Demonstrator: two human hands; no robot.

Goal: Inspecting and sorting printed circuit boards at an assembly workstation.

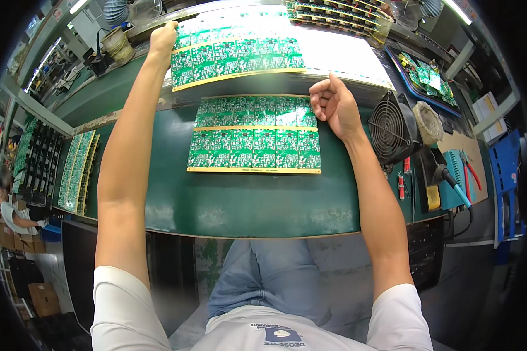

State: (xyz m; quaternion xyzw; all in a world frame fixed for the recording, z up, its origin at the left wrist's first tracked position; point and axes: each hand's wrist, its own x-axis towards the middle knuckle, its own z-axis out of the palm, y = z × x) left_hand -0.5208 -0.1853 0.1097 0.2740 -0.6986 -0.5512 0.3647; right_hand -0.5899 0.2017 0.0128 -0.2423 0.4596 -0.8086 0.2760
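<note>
A dark green workbench (pixel 240 205) fills the middle of the view, and on it a large panel of green circuit boards (pixel 255 134) is laid flat and square to the front edge, directly before the seated person, seemingly so that every board faces up and lies within easy reach. Behind it, on a brightly lit white surface (pixel 345 55), a second panel of green circuit boards (pixel 237 55) is set, its near edge overhanging toward the bench. Along the left side of the bench more panels are stood on edge in a row (pixel 76 172), probably stored that way to save room, and a small fan (pixel 389 126) is placed at the right, beside a blue tray of tools (pixel 459 175). The left hand (pixel 161 38) is stretched far forward and closed on the far left corner of the lit panel, fingers wrapped over its edge in a grasp. The right hand (pixel 334 105) is held loosely curled, fingers bent toward the palm, just above the right end of the near panel's back edge; whether anything small is pinched in it cannot be told.
</note>
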